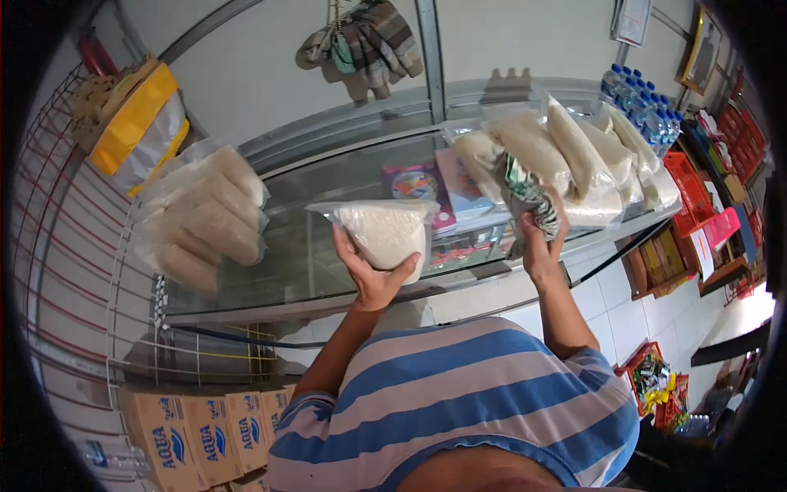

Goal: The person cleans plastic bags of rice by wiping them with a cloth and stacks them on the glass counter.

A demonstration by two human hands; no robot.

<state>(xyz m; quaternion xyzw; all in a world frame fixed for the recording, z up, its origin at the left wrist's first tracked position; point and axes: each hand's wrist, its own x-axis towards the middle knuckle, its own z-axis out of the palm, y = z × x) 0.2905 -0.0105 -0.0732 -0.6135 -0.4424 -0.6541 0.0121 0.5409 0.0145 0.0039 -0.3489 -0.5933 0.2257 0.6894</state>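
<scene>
My left hand (373, 275) grips a clear plastic bag of rice (384, 228) from its lower side, thumb on the right edge. The bag is held over the glass-topped display case (320, 168). A crumpled patterned cloth (525, 190) in green, black and white is bunched in my right hand (541, 238), with fingers closed round it. Just behind that hand, several filled rice bags (578, 152) lie side by side on the right of the case. At the left end rests a second pile of rice bags (205, 215).
A red and white wire rack (119, 271) stands at left, with a yellow and white package (139, 123) near its top. AQUA cartons (205, 435) sit below. Water bottles (643, 107) stand at the back right, beside red crates (687, 189). Hanging cloths (369, 45) are on the wall.
</scene>
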